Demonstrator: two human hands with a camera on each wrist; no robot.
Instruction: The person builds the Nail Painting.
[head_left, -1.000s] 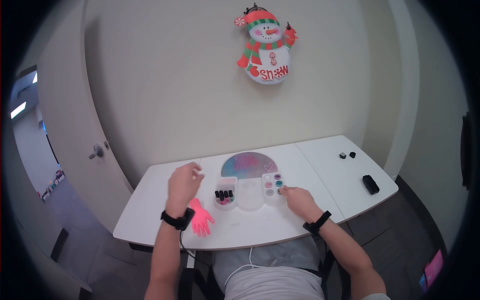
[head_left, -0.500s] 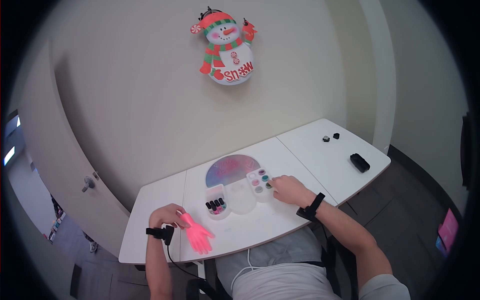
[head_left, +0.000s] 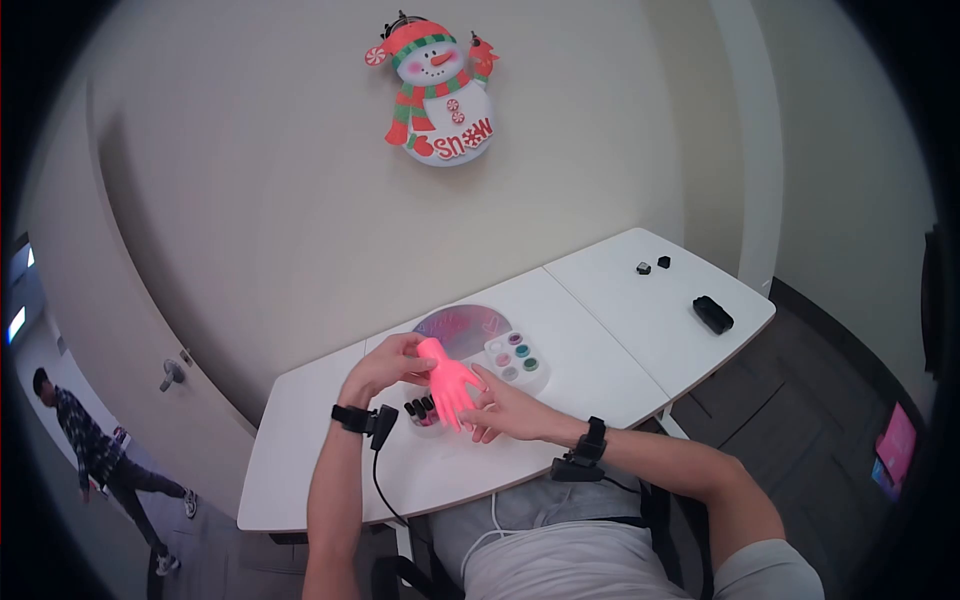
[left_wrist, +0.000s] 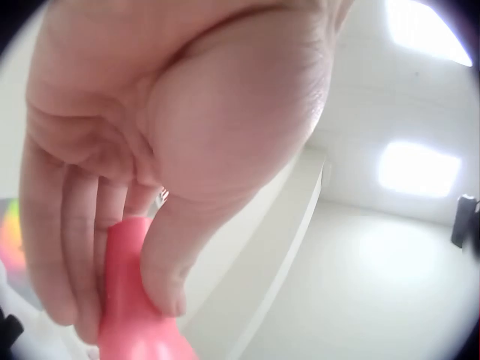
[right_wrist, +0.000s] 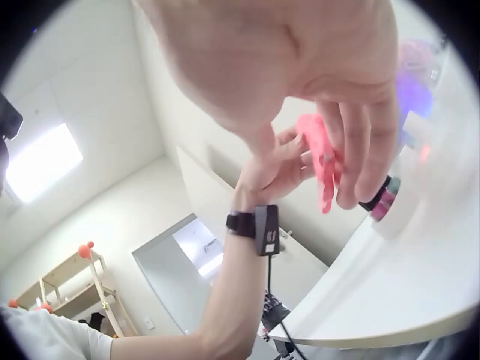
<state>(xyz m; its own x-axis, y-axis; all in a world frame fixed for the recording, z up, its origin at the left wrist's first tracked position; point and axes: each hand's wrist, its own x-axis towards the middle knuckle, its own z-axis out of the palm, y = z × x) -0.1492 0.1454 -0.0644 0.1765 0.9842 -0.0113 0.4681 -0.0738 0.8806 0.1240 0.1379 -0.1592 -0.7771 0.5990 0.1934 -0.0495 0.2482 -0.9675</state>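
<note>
A bright pink model hand (head_left: 453,388) hangs over the white nail-kit case, its fingers pointing down toward me. My left hand (head_left: 390,365) pinches it by the wrist end; the left wrist view has the thumb on one side of the pink wrist (left_wrist: 126,262) and fingers on the other. At its finger end, my right hand (head_left: 505,408) holds it with thumb and fingers on either side. Behind sit several dark-capped nail polish bottles (head_left: 420,408), partly covered, and a tray of small coloured pots (head_left: 520,350) at the case's right.
The case's rounded back panel (head_left: 465,325) stands near the wall. A black case (head_left: 712,315) and two small dark items (head_left: 653,265) lie on the table's right part. A cable runs from the left wrist camera (head_left: 382,425). Someone (head_left: 100,450) walks beyond the open door (head_left: 150,330).
My left hand took the pink model hand off the table and brought it right, over the case. My right hand left the coloured pots and came to it. A person appeared in the doorway.
</note>
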